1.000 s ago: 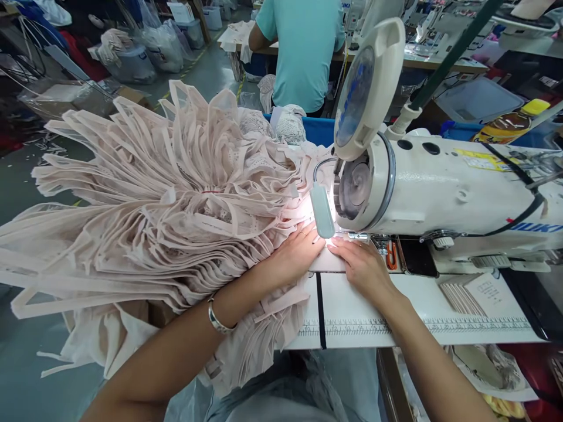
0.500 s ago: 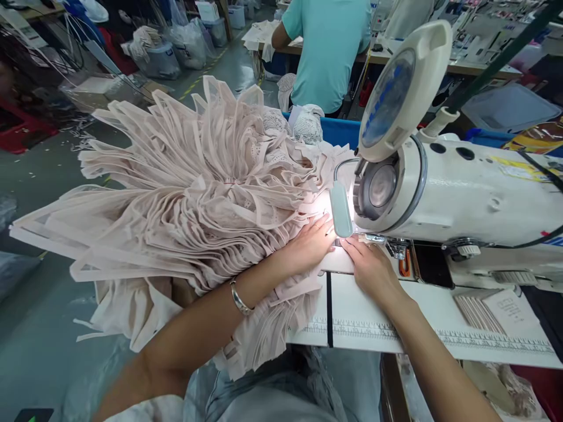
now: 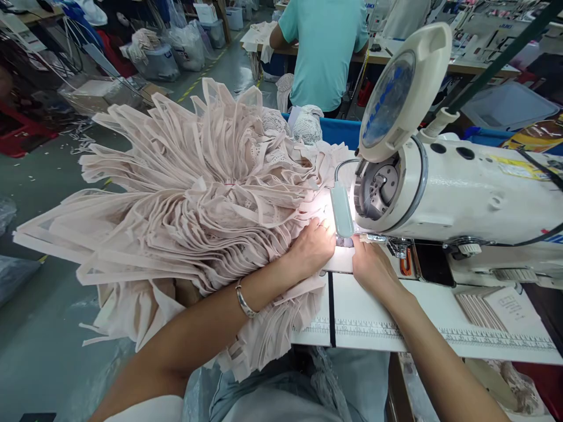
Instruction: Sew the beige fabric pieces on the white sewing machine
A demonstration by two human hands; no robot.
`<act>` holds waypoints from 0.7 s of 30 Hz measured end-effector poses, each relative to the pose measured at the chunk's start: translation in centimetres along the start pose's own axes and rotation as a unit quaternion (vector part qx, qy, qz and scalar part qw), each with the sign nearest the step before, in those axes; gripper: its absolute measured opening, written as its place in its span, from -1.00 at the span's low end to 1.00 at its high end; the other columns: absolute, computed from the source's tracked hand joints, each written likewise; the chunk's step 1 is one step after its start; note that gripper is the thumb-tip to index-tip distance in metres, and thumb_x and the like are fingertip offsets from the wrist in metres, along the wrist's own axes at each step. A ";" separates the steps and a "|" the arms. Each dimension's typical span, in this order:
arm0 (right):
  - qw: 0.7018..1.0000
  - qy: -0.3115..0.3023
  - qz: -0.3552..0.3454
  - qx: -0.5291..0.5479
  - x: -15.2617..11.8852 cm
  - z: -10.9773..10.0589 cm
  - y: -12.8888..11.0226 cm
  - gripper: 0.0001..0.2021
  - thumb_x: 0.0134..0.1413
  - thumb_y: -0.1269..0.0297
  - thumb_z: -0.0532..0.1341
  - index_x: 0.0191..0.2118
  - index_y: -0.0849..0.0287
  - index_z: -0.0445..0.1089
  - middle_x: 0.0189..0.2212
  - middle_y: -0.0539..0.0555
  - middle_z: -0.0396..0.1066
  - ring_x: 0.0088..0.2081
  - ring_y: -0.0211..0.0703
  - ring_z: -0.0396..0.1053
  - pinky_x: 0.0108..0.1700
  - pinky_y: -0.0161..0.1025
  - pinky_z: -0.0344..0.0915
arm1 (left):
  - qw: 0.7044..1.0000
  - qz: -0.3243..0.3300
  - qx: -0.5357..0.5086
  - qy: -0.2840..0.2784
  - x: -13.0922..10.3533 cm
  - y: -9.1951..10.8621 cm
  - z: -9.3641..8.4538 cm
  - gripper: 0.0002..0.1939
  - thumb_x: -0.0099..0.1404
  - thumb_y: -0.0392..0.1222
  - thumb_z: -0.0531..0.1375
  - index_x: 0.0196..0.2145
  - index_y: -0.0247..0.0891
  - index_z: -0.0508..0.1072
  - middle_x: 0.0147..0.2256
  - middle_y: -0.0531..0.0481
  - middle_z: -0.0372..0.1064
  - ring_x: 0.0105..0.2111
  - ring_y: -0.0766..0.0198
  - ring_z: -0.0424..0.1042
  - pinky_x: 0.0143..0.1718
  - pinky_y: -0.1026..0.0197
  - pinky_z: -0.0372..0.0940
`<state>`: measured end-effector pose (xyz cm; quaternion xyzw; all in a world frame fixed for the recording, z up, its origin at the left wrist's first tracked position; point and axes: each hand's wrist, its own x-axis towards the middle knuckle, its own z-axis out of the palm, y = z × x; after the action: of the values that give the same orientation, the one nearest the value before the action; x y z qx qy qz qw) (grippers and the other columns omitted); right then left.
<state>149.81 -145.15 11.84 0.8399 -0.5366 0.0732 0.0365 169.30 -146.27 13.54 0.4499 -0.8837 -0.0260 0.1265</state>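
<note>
A large gathered bundle of beige fabric pieces (image 3: 185,205) with narrow straps spreads left of the white sewing machine (image 3: 475,187). My left hand (image 3: 313,246) is closed at the bundle's right edge, its fingers curled into the fabric under the bright light. Close to the presser foot, my right hand (image 3: 372,264) rests on the white machine bed with its fingers bent and pressed together. What its fingertips hold, if anything, is hidden. A small pale green plate (image 3: 342,210) on a bent wire hangs in front of the needle area.
A ruler strip (image 3: 444,337) runs along the table's front edge. Folded beige pieces (image 3: 497,310) lie on the right, and orange-handled snips (image 3: 405,262) sit beside the foot. A round hinged cover (image 3: 407,91) stands raised. Beyond sits a person in a turquoise shirt (image 3: 328,55).
My left hand has gone from lying flat to curled. My right fingers have drawn back slightly to the right and bent. The machine's blurred round end part now shows sharply.
</note>
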 end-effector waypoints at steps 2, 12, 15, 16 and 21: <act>0.999 -0.024 0.027 -0.018 0.3 0.0 -0.1 -0.64 0.16 0.54 -0.03 -0.07 0.22 0.45 -0.33 0.22 0.49 -0.37 0.03 0.38 -0.35 -0.12 0.23 | 0.998 0.031 0.042 -0.020 0.0 0.0 -0.2 -0.70 0.33 -0.56 -0.01 -0.37 -0.33 0.43 -0.36 -0.16 0.43 -0.23 0.10 0.41 -0.02 -0.04 0.25; 0.998 0.027 -0.036 -0.036 -0.5 -0.3 0.1 -0.65 0.10 0.61 -0.01 -0.24 0.15 0.47 -0.28 0.17 0.52 -0.36 -0.02 0.36 -0.32 -0.13 0.26 | 0.998 -0.010 -0.054 -0.016 0.8 -0.8 1.1 -0.78 0.47 -0.17 0.07 -0.03 -0.34 0.37 -0.06 -0.17 0.48 0.14 0.10 0.34 0.37 -0.14 -0.09; 0.995 0.078 -0.049 -0.024 -0.8 0.3 0.2 -0.55 0.10 0.64 -0.01 -0.02 0.21 0.47 -0.18 0.21 0.52 -0.25 0.02 0.42 -0.17 -0.08 0.36 | 0.997 -0.012 -0.066 -0.030 0.8 -0.8 0.8 -0.75 0.47 -0.18 0.04 0.01 -0.34 0.37 -0.02 -0.18 0.48 0.17 0.10 0.33 0.38 -0.13 -0.11; 0.994 0.092 -0.052 -0.015 -1.0 0.5 0.3 -0.53 0.11 0.64 -0.01 0.04 0.23 0.45 -0.14 0.24 0.52 -0.18 0.06 0.43 -0.10 -0.05 0.38 | 0.997 -0.011 -0.069 -0.032 0.8 -0.8 0.7 -0.75 0.47 -0.19 0.04 0.00 -0.34 0.37 -0.02 -0.18 0.48 0.17 0.10 0.33 0.39 -0.13 -0.11; 0.993 0.095 -0.072 0.027 -1.4 1.1 1.1 -0.40 0.04 0.67 -0.02 0.14 0.16 0.43 -0.06 0.21 0.52 0.03 0.08 0.42 0.11 0.03 0.39 | 0.997 0.005 -0.071 -0.014 0.9 -0.8 0.5 -0.76 0.47 -0.25 0.01 0.01 -0.33 0.37 0.01 -0.18 0.47 0.15 0.09 0.33 0.38 -0.14 -0.12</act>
<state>148.26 -144.50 10.51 0.8662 -0.4669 0.1642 0.0692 169.33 -147.47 13.13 0.4347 -0.8838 -0.0940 0.1454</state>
